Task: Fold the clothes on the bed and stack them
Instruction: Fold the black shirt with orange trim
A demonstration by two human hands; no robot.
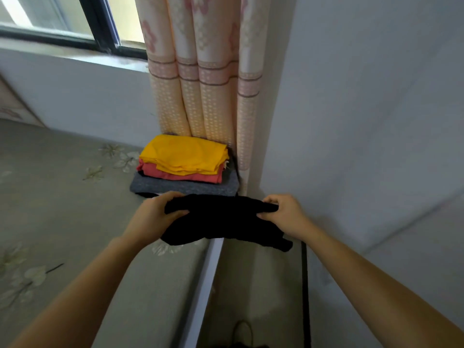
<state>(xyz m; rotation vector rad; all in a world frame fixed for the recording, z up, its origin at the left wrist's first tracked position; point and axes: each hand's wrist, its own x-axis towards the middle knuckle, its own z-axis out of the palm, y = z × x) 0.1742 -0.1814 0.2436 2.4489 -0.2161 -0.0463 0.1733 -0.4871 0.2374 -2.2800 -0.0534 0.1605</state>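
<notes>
A bunched black knitted garment (pixel 223 219) is held up between both hands over the edge of the grey-green floral-sheeted bed (pixel 62 184), just in front of the stack. The grip of the left hand (pixel 160 212) is curled round its left end; that of the right hand (pixel 283 212) is pinched on its right end. Stack noted at the bed's far corner, against the peach patterned curtain (pixel 200 84): yellow folded cloth (pixel 183 153) uppermost, coral-red folded cloth (pixel 180 175) beneath, grey knitted cloth (pixel 185 188) lowest.
</notes>
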